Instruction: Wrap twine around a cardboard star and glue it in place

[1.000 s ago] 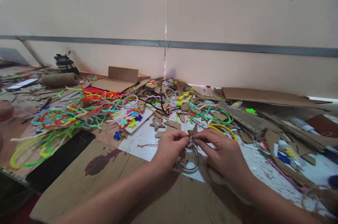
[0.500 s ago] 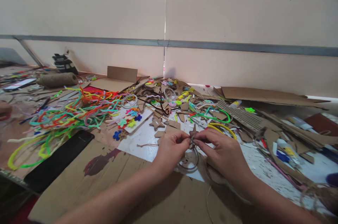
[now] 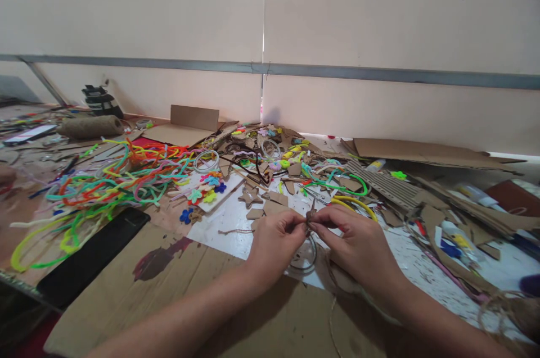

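Note:
Between both sets of fingertips is a small brown cardboard star (image 3: 311, 214), seen nearly edge-on. My left hand (image 3: 277, 241) pinches its left side, with thumb and forefinger together. From the right, my right hand (image 3: 355, 239) grips it the same way; the fingers hide much of the star. Just below the fingertips is a pale round ring (image 3: 311, 263), partly covered by my left hand. A strand of twine (image 3: 332, 321) trails under my right hand towards the front. Another cardboard star (image 3: 250, 198) lies flat beyond my left hand.
Left of my hands are a heap of colourful pipe cleaners (image 3: 122, 172) and a black phone-like slab (image 3: 95, 257). Cardboard scraps (image 3: 276, 209) and felt-like flowers (image 3: 210, 196) lie ahead. Glue bottles (image 3: 462, 240) sit at right, a twine roll (image 3: 90, 127) at far left.
The star between my fingers has turned from showing its face to nearly edge-on. My left hand has shifted slightly right, closer to my right fingertips.

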Demonstrator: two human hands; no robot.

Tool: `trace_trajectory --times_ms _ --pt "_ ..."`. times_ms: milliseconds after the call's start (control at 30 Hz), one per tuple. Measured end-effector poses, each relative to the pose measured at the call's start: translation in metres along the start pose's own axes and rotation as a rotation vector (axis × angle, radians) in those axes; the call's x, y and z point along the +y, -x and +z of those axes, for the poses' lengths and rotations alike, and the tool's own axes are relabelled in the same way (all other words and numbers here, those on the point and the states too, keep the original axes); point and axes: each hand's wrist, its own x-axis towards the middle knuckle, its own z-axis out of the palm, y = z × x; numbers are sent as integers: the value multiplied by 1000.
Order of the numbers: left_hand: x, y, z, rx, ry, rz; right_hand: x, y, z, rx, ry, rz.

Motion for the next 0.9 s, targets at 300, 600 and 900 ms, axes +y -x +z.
trace_trajectory --times_ms 300,600,900 --pt "1 3 1 19 -80 85 -2 2 0 -17 -39 25" --pt "0 1 1 1 -8 17 0 -1 0 -49 -52 65" --pt "-8 -6 4 -9 193 -118 3 -2 1 -75 -54 99"
